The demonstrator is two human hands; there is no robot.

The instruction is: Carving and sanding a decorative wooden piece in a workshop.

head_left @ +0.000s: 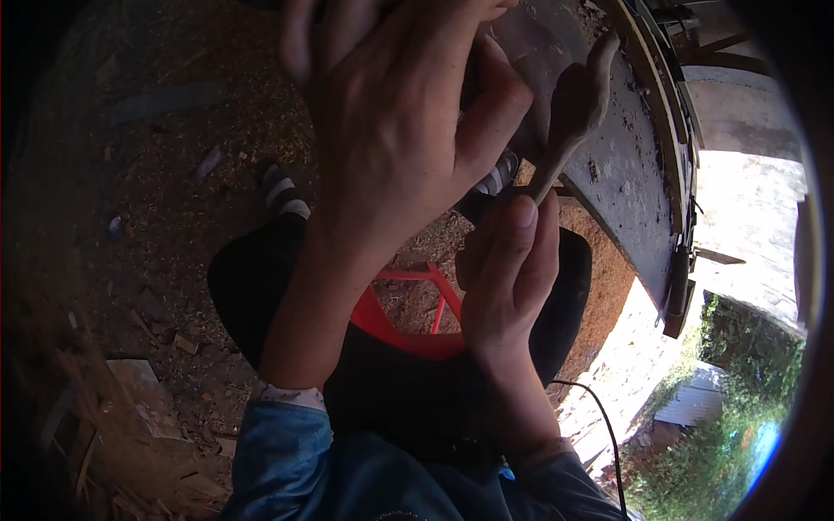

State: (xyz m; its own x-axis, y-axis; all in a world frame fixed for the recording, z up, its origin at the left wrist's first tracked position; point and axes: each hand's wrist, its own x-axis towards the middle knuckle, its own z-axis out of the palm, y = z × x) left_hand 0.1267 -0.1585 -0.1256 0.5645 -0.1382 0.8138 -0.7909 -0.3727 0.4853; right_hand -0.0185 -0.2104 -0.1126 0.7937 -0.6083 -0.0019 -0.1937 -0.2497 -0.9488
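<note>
A wooden spoon (pixel 596 97) with a slim handle points up and away from my right hand (pixel 512 269). That hand is closed round the lower handle, its thumb laid along the wood. The spoon's head shows nearly edge-on, its left side in shade. Raised close to the camera, my left hand (pixel 391 130) shows its back, left of the spoon and apart from it. Its thumb is bent and its fingers curl away past the upper edge. A dark patch shows beside the thumb, but what the fingers hold is hidden.
A worn grey tabletop (pixel 625 165) with a raised wooden rim curves along the right. Between my knees is part of a red plastic seat (pixel 408 334). Wood scraps and shavings litter the ground (pixel 182 286). A black cable (pixel 605 417) hangs at my right.
</note>
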